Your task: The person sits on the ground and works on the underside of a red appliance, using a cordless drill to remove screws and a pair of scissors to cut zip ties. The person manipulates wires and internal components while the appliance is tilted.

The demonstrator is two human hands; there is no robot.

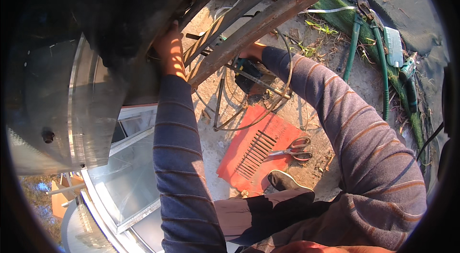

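My left hand (170, 52) is at the dark metal frame (258, 33) overhead, closed on its inner edge, with part of the fingers lost in shadow. My right hand (252, 52) reaches in behind the frame's lower bar, which hides most of its fingers. Just below that hand shows the black base of what looks like a cordless drill (247, 78), and the hand appears wrapped round its grip. A thin wire hoop and metal rods (230, 126) hang under the frame. Beneath them, a red slotted plastic sheet (247, 152) lies on the ground with scissors (292, 150) on it.
Green-handled bolt cutters (354, 44) lie on the right, beside a pale teal plate (394, 47) and a teal and black power tool (409, 80). A large dark metal panel (52, 104) fills the left. Below it stands a white-framed glass window (127, 179). My shoe (287, 181) touches the red sheet.
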